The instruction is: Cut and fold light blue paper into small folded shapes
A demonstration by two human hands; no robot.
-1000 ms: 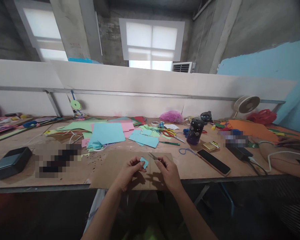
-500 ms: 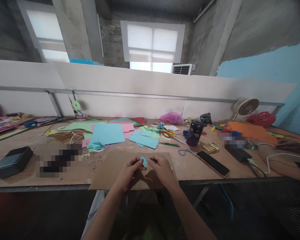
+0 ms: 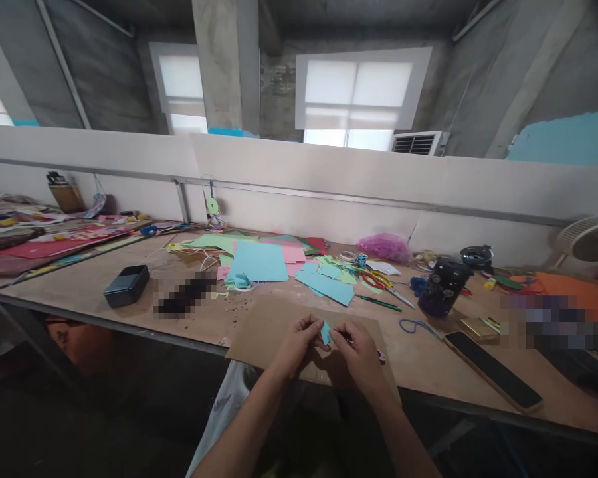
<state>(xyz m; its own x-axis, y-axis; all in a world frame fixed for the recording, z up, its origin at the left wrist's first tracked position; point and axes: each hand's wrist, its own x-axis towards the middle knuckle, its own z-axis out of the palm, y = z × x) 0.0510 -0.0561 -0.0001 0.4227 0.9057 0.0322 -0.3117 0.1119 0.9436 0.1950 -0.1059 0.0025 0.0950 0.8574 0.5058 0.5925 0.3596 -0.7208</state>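
Between my two hands is a small piece of light blue paper. My left hand pinches its left side between thumb and fingers. From the other side my right hand pinches the paper's right edge, its fingers curled. Both hands are just above a brown cardboard sheet at the table's front edge. A small pink object shows on the cardboard beside my right hand; its kind is unclear.
Behind the cardboard lie light blue paper sheets, a green pen and scissors. To the right are a dark tumbler and a phone. A black box sits at left.
The view has swung left, so the table's contents appear farther right. Both hands still hold the small blue paper, now turned narrower to the camera.
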